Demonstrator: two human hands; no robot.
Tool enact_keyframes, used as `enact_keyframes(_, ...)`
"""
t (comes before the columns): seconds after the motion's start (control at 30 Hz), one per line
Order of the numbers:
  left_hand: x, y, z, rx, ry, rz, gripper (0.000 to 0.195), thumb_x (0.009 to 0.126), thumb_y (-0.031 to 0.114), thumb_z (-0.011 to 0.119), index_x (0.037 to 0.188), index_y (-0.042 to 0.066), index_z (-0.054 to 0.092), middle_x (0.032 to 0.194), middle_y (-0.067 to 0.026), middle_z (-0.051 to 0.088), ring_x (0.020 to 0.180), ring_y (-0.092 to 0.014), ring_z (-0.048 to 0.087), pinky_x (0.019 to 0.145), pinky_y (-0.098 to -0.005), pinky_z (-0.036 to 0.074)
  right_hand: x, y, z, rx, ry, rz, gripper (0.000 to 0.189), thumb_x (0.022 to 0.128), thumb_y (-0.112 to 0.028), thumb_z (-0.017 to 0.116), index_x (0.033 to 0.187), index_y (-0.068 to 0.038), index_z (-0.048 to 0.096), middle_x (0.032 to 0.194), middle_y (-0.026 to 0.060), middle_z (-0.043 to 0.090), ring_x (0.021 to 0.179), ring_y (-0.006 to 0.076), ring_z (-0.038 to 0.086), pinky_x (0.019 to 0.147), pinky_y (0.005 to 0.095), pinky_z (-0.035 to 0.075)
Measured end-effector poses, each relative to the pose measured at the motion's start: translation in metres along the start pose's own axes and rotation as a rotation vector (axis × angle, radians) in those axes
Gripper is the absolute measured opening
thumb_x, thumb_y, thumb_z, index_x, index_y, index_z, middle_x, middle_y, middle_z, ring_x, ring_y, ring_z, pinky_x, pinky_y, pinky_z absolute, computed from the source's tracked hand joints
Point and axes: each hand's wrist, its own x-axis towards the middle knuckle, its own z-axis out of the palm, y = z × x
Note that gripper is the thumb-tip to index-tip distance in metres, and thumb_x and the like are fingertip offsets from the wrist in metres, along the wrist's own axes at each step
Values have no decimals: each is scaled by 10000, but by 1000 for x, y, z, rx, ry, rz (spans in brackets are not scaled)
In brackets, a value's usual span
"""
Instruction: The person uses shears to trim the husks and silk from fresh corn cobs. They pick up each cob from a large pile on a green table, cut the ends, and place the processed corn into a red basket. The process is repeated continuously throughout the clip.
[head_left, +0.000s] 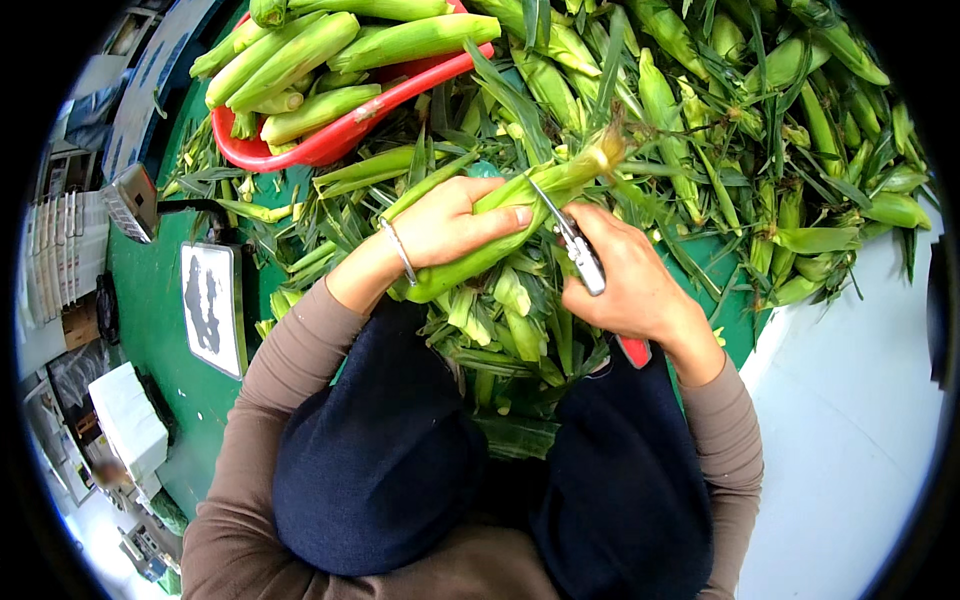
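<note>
My left hand (461, 223) grips a green ear of corn (480, 251) in its husk, thumb along the top. The ear slants up to the right and ends in a brown silk tip. In my right hand (634, 270) is a pair of pruning shears (579, 251) with a red handle end showing below the palm. Their blade lies against the husk near the ear's upper end; whether it has cut in, I cannot tell. Loose husk pieces (517, 330) lie below the ear, between my knees.
A red plastic basket (352, 124) of trimmed corn ears stands at the upper left. A large heap of unhusked corn (675, 112) spreads across the upper right. Left of me, a platform scale (212, 307) with its display (131, 202) rests on the green floor (150, 300).
</note>
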Motion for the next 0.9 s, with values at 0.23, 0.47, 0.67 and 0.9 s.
enact_keyframes(0.23,-1,4,-8,-54,-177,-120,380,903,346,595,1115,32,625,869,-36,652,782,-78,563,711,-262,483,-9,0,9,78,15,23,378,676,-50,595,1042,7,517,772,151,595,681,355,595,631,404,481)
enact_keyframes(0.47,-5,-10,-19,-142,-233,-208,376,901,341,609,1110,27,605,919,-21,648,781,-81,588,698,-245,493,-19,-12,5,497,174,415,240,775,-59,619,1002,-30,545,736,-11,549,634,54,514,592,220,443)
enact_keyframes(0.67,3,9,20,-857,167,20,449,936,404,527,1184,31,556,1068,-63,623,958,-160,601,873,-335,486,-16,-7,35,770,196,327,627,702,-158,806,1179,-19,423,1043,69,546,938,139,543,814,271,458)
enact_keyframes(0.9,19,-51,-33,810,470,-148,457,853,219,598,1256,24,505,1346,-237,452,1161,-380,512,987,-397,423,-27,-2,36,354,350,178,741,689,-210,824,1224,12,362,1046,110,530,933,176,546,817,316,462)
